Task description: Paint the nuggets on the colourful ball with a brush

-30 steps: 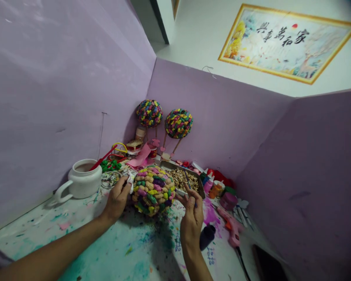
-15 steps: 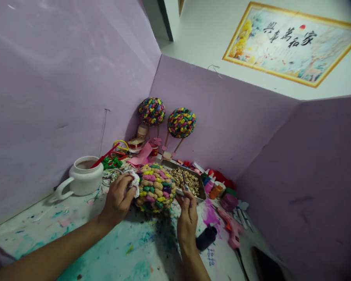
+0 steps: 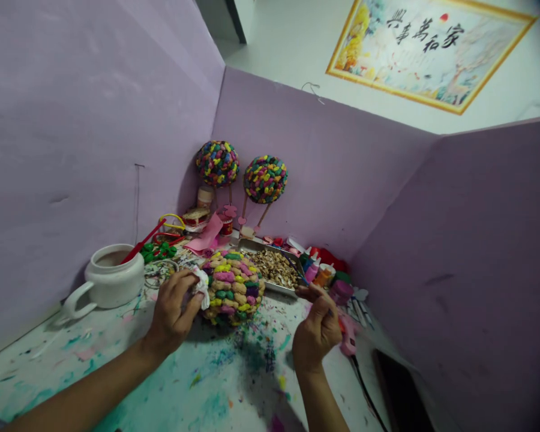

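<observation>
A ball covered in peanut shells (image 3: 234, 288), some painted pink, yellow, green and purple and others bare tan, rests on the paint-stained table (image 3: 180, 384). My left hand (image 3: 173, 309) is closed on a crumpled white tissue (image 3: 201, 288), pressed to the ball's left side. Right of the ball and apart from it, my right hand (image 3: 317, 330) is closed on a thin paintbrush (image 3: 300, 275), whose shaft points up and left over the tray. Most of the fingers' grip on the brush is hidden behind the hand.
A metal tray of shell pieces (image 3: 276, 270) sits behind the ball. Two finished-looking colourful balls on sticks (image 3: 265, 180) lean at the back wall. At left is a white pot (image 3: 116, 279); at right, paint bottles (image 3: 324, 276), a pink glue gun (image 3: 348, 339) and a dark flat object (image 3: 400, 390).
My right hand has moved right, away from the ball, with the paintbrush. The dark bottle that lay beside it is now out of sight. The ball has turned somewhat; my left hand stays with the tissue.
</observation>
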Demonstrator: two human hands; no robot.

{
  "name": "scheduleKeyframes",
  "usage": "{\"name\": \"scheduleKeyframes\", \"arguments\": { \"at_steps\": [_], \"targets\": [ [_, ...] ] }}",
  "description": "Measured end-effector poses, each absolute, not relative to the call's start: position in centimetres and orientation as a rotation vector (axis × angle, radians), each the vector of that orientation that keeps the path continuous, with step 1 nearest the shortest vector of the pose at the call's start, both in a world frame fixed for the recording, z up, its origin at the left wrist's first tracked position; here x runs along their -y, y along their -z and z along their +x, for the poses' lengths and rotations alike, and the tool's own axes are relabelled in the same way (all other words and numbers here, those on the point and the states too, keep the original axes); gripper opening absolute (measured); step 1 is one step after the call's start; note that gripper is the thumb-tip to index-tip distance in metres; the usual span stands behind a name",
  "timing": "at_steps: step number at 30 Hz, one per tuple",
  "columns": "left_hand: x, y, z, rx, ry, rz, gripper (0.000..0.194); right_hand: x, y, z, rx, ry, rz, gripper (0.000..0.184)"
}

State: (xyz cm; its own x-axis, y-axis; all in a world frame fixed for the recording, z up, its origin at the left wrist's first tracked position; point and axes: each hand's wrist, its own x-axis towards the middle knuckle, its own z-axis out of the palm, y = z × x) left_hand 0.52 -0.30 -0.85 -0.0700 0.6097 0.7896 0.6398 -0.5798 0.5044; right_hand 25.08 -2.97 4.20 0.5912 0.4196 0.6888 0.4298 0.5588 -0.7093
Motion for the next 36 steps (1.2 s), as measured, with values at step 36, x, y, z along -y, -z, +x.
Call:
{"name": "scheduleKeyframes", "arguments": {
  "at_steps": [36],
  "targets": [
    [-0.3,1.5,0.1,1.467,1.735,-2.051,0.024,3.7,-6.8,26.8,1.08,0.086,-1.079,0.029]
  ]
}}
